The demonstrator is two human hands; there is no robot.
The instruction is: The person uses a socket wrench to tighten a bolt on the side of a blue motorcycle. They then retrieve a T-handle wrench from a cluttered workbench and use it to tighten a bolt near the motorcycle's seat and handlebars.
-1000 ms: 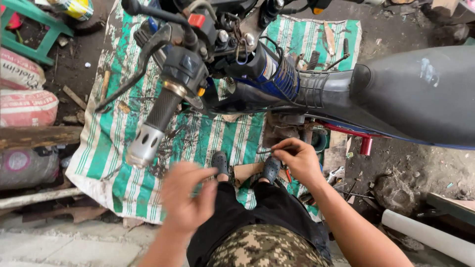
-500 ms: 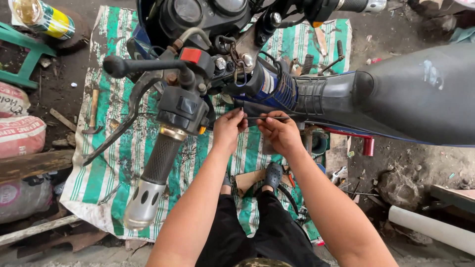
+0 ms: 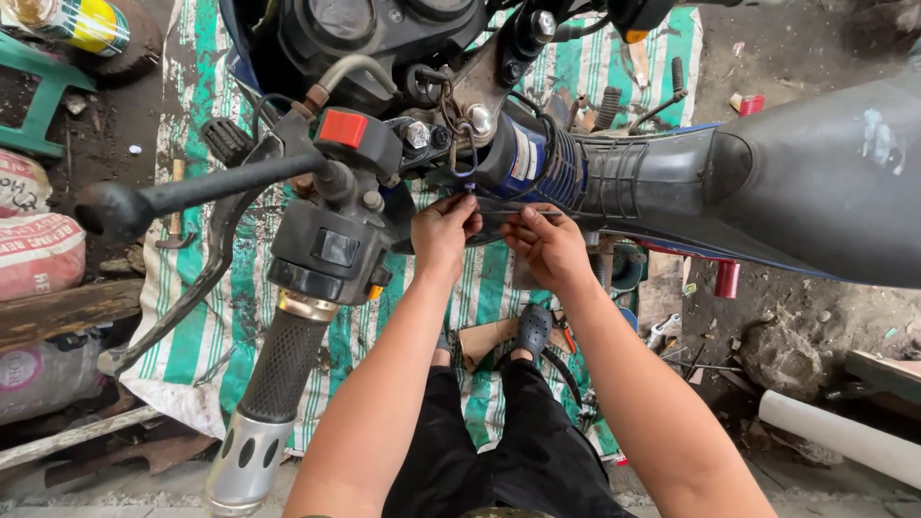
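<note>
Both of my bare forearms reach up and forward from my lap, meeting under the motorcycle's frame. My left hand (image 3: pixel 443 230) is curled, fingertips bunched against a dark edge just below the blue fork tube (image 3: pixel 526 161); I cannot tell what it pinches. My right hand (image 3: pixel 549 245) sits just beside it, fingers folded, thumb and forefinger closed on a thin dark strip of the bike's underside. Above my knuckles a small key ring (image 3: pixel 459 123) hangs from the steering head. To my left, the handlebar switch housing (image 3: pixel 326 251) with a red button sits over a ribbed rubber grip (image 3: pixel 284 364) ending in a silver cap. To my right stretches the black fuel tank (image 3: pixel 825 182). Beneath everything lies a green-and-white striped tarp (image 3: pixel 197 336). Near the upper left corner lies a yellow-and-green can (image 3: pixel 82 21); at the left edge are rounded sacks (image 3: pixel 36 251), pale with red print. A small red cylinder (image 3: pixel 727 278) stands under the tank.
</note>
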